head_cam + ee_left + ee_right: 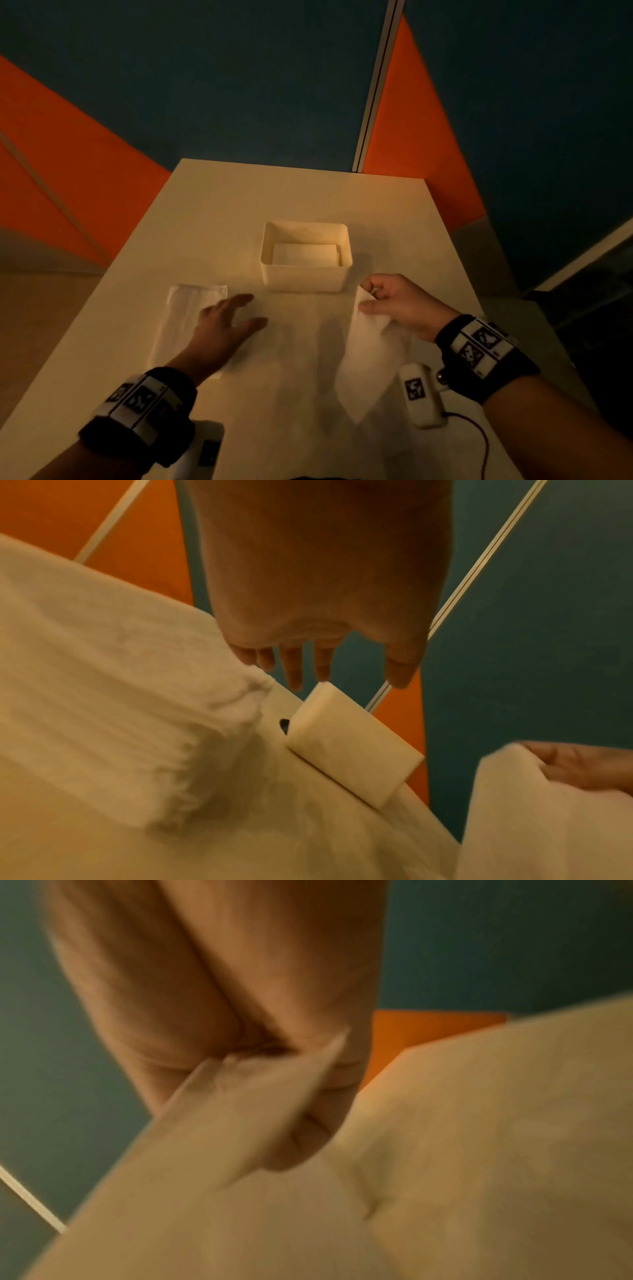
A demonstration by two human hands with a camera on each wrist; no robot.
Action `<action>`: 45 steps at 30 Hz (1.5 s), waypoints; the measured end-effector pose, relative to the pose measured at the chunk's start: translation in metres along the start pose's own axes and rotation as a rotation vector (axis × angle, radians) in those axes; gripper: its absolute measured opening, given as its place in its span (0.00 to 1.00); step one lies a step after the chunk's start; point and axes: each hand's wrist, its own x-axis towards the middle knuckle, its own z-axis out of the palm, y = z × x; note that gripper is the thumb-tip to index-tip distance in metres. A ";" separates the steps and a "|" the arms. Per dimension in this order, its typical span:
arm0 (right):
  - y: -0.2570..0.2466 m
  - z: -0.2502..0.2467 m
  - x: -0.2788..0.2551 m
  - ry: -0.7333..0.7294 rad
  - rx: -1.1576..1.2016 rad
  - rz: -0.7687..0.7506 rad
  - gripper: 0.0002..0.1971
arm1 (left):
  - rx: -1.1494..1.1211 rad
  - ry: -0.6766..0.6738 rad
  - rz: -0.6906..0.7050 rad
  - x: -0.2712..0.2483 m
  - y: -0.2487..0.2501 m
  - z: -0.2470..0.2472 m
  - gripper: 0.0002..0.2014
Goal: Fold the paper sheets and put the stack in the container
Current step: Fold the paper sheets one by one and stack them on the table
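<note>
A white open container point(305, 280) stands mid-table with a folded sheet point(303, 254) lying inside it. My right hand point(365, 297) pinches the top corner of a white paper sheet point(368, 356) just right of the container, and the sheet hangs down to the table. In the right wrist view the thumb and fingers point(308, 1137) clamp that sheet point(222, 1150). A folded sheet point(186, 315) lies flat at the left. My left hand point(255, 310) hovers open beside it, fingers spread and holding nothing. The left wrist view shows its fingers point(294, 669) above the container point(352, 745).
The beige table point(301, 192) is narrow, with its far edge close behind the container. Orange and teal partition walls point(239, 85) rise behind it. A black cable point(483, 442) trails from my right wrist unit over the near right table edge.
</note>
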 end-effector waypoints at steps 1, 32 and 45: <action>-0.004 0.006 0.000 0.030 0.071 -0.030 0.07 | -0.128 -0.086 -0.038 -0.002 0.008 0.004 0.48; -0.011 0.016 -0.010 0.061 0.446 -0.108 0.10 | -0.901 -0.379 0.137 -0.006 0.070 -0.011 0.22; -0.001 0.024 0.005 -0.032 -0.187 -0.034 0.11 | -0.602 -0.316 0.104 -0.015 0.035 -0.019 0.19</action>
